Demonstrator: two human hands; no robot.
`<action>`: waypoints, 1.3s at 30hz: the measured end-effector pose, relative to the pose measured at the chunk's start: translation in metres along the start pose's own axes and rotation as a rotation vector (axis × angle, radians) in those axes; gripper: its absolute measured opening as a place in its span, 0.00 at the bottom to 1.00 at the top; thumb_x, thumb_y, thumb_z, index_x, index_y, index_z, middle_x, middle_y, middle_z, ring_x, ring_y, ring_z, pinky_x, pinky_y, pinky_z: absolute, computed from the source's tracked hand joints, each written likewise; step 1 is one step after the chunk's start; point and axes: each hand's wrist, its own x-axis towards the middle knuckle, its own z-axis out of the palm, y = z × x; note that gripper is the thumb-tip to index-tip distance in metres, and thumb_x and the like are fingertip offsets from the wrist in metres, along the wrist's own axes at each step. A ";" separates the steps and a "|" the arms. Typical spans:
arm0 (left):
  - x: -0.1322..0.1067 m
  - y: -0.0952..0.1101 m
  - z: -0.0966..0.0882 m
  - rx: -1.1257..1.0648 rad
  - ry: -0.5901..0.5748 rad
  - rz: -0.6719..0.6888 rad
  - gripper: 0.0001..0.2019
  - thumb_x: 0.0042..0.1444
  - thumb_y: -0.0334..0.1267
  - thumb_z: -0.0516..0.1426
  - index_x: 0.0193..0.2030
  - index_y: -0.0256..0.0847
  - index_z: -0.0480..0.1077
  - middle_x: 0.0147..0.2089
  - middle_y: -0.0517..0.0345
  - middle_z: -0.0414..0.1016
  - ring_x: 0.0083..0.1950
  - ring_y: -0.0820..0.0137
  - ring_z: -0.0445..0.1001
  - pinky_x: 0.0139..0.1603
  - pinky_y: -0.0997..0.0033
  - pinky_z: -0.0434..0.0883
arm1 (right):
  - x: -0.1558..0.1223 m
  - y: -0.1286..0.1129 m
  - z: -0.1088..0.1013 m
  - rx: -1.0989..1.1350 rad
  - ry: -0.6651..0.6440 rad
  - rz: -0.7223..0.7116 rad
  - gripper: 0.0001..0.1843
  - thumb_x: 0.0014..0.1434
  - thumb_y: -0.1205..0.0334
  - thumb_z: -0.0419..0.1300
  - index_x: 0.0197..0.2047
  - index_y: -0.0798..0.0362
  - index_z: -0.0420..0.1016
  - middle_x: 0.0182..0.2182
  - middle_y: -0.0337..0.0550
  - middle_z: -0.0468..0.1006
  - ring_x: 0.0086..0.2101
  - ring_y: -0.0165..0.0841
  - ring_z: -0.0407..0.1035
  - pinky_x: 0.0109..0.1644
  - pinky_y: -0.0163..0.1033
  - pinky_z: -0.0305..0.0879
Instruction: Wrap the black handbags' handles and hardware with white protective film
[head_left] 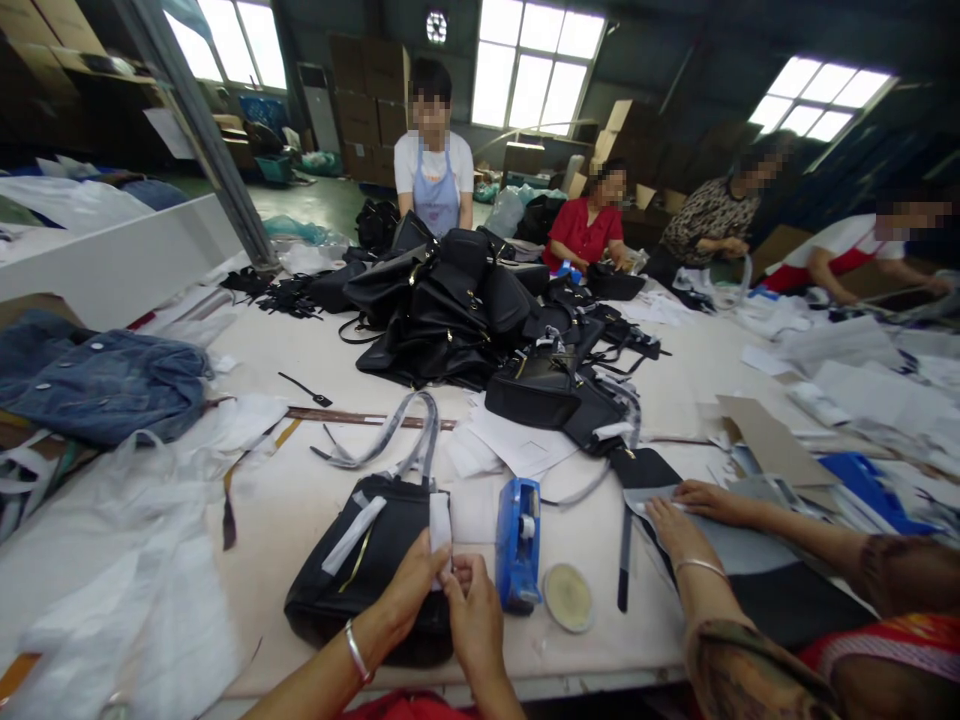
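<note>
A black bag [375, 570] is located at the lower centre of the frame, laid on the worktable [262, 540] with its gold zip facing upward. A white wrapping piece [352, 537] is positioned across its front, and a white strip [440, 522] is set along its right edge. The handles [432, 430], covered in translucent wrap, are extended from the bag toward the middle of the frame.

The strip is grasped by the left hand [409, 590], with the thumb pressed near the lower end. The fingers of the right hand [476, 605] are curled, with the tips set together beside that end; whether the strip is also pinched by them cannot be told.

The step in hand is judged to be the placing or adjusting of the strip against the bag edge. For any further move, the strip should be held flat and the bag steadied, since slippage is possible.

A blue tape dispenser [511, 575] is stationed just right of the bag, with a round disc [568, 597] beside it. A heap of black bags [442, 320] is stacked at upper centre. At lower right, grey sheeting is handled by a co-worker's hands [686, 530].
</note>
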 end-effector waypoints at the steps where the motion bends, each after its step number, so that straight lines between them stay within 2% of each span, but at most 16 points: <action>1: 0.000 0.000 0.000 0.015 0.007 -0.001 0.19 0.47 0.46 0.64 0.43 0.38 0.70 0.36 0.57 0.73 0.39 0.67 0.70 0.40 0.71 0.67 | 0.000 0.000 0.000 0.007 -0.003 0.002 0.05 0.55 0.59 0.58 0.36 0.48 0.70 0.28 0.39 0.77 0.30 0.38 0.72 0.35 0.38 0.64; 5: 0.001 -0.002 -0.001 0.074 0.036 -0.016 0.20 0.46 0.47 0.65 0.43 0.39 0.69 0.34 0.59 0.72 0.35 0.69 0.69 0.33 0.74 0.64 | -0.002 -0.004 0.001 0.040 -0.002 0.004 0.07 0.54 0.60 0.58 0.38 0.48 0.70 0.26 0.38 0.77 0.28 0.37 0.72 0.33 0.37 0.64; 7: 0.001 -0.004 -0.002 0.094 0.028 -0.017 0.20 0.46 0.47 0.64 0.43 0.39 0.69 0.35 0.59 0.71 0.35 0.69 0.69 0.33 0.74 0.65 | -0.003 -0.006 0.000 0.060 -0.007 0.007 0.06 0.55 0.60 0.57 0.38 0.48 0.70 0.26 0.38 0.77 0.28 0.37 0.72 0.33 0.38 0.64; 13: 0.000 -0.003 -0.003 0.049 -0.019 0.018 0.20 0.48 0.46 0.64 0.45 0.40 0.69 0.36 0.58 0.73 0.39 0.68 0.70 0.40 0.71 0.67 | 0.004 -0.004 -0.005 0.184 -0.085 0.036 0.05 0.56 0.59 0.57 0.35 0.49 0.71 0.28 0.39 0.78 0.30 0.37 0.73 0.36 0.38 0.65; 18: 0.000 0.000 -0.003 -0.022 -0.089 0.045 0.20 0.52 0.47 0.62 0.48 0.38 0.70 0.40 0.54 0.75 0.44 0.65 0.71 0.47 0.68 0.67 | 0.012 0.011 0.000 0.230 -0.063 0.066 0.07 0.53 0.57 0.61 0.33 0.51 0.71 0.25 0.38 0.75 0.27 0.35 0.70 0.33 0.36 0.64; 21: 0.002 -0.004 -0.003 -0.031 -0.061 0.044 0.21 0.53 0.48 0.61 0.49 0.37 0.71 0.41 0.51 0.76 0.45 0.64 0.73 0.48 0.66 0.68 | 0.014 0.020 0.005 0.286 -0.071 0.087 0.10 0.52 0.56 0.62 0.36 0.51 0.71 0.24 0.36 0.73 0.27 0.34 0.70 0.33 0.36 0.64; 25: 0.004 -0.007 -0.005 -0.037 -0.024 -0.023 0.21 0.52 0.49 0.62 0.47 0.35 0.73 0.46 0.46 0.78 0.47 0.61 0.75 0.50 0.64 0.68 | 0.019 0.024 0.007 0.334 -0.079 0.107 0.13 0.51 0.56 0.63 0.38 0.53 0.72 0.26 0.38 0.74 0.28 0.34 0.69 0.34 0.36 0.64; 29: 0.001 -0.001 -0.003 -0.087 -0.112 -0.048 0.21 0.53 0.48 0.61 0.47 0.33 0.74 0.51 0.41 0.77 0.52 0.57 0.74 0.56 0.59 0.66 | 0.024 0.019 0.001 0.391 -0.164 0.078 0.13 0.51 0.55 0.63 0.38 0.53 0.74 0.29 0.40 0.77 0.30 0.35 0.70 0.36 0.37 0.66; 33: -0.001 0.010 -0.001 -0.113 -0.206 -0.060 0.19 0.53 0.46 0.62 0.45 0.32 0.75 0.50 0.41 0.77 0.56 0.56 0.72 0.61 0.59 0.63 | 0.025 0.018 -0.004 0.487 -0.298 0.063 0.21 0.52 0.54 0.64 0.48 0.52 0.74 0.38 0.43 0.79 0.38 0.38 0.72 0.44 0.41 0.66; 34: -0.001 0.013 -0.001 -0.118 -0.228 -0.068 0.19 0.52 0.46 0.62 0.45 0.33 0.76 0.50 0.41 0.78 0.57 0.56 0.71 0.61 0.59 0.62 | 0.025 0.019 -0.005 0.495 -0.319 0.072 0.21 0.52 0.54 0.64 0.48 0.53 0.75 0.39 0.43 0.79 0.39 0.39 0.72 0.45 0.41 0.65; 37: 0.000 0.018 -0.002 -0.143 -0.278 -0.102 0.18 0.51 0.46 0.63 0.43 0.33 0.76 0.48 0.42 0.78 0.56 0.55 0.71 0.61 0.58 0.62 | 0.025 0.022 -0.006 0.459 -0.332 0.076 0.14 0.52 0.53 0.63 0.37 0.55 0.77 0.35 0.42 0.79 0.38 0.38 0.71 0.43 0.39 0.64; 39: 0.000 0.018 -0.001 -0.127 -0.282 -0.109 0.18 0.52 0.47 0.62 0.43 0.33 0.76 0.48 0.41 0.78 0.53 0.56 0.73 0.58 0.59 0.64 | 0.024 0.023 -0.007 0.390 -0.305 0.029 0.12 0.54 0.53 0.62 0.31 0.55 0.75 0.31 0.40 0.77 0.35 0.36 0.69 0.40 0.37 0.63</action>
